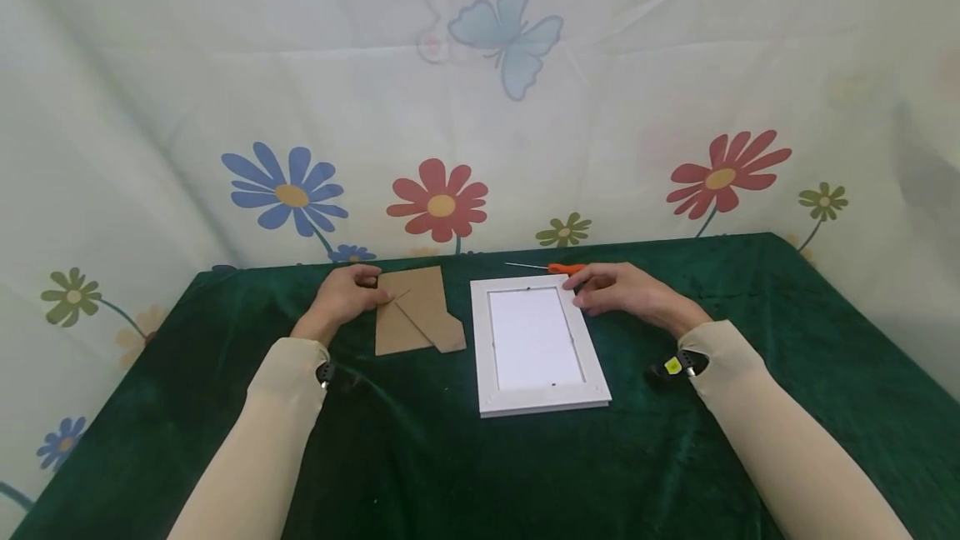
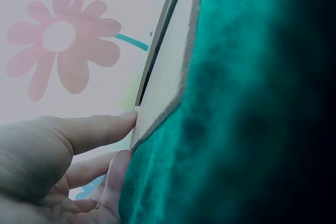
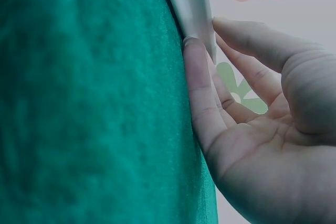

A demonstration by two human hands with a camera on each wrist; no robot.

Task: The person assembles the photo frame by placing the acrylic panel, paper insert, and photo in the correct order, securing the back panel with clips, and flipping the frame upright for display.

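A white picture frame (image 1: 542,400) lies on the green cloth in the head view, its inside white, with small dark tabs around the inner edge. My right hand (image 1: 626,294) holds its upper right corner between thumb and fingers; the right wrist view shows the frame's edge (image 3: 197,3) between the fingertips of that hand (image 3: 257,114). To the left lies a brown backing board (image 1: 397,336) with a slanted stand flap (image 1: 452,333). My left hand (image 1: 341,302) pinches the board's left edge, thumb on top. In the left wrist view, that hand (image 2: 68,156) grips the board's corner (image 2: 157,103).
Behind the frame lies a screwdriver (image 1: 562,268) with an orange handle and thin shaft, close to my right fingertips. Green velvet cloth (image 1: 420,465) covers the table. A pale curtain (image 1: 360,107) printed with flowers and a butterfly hangs behind the table.
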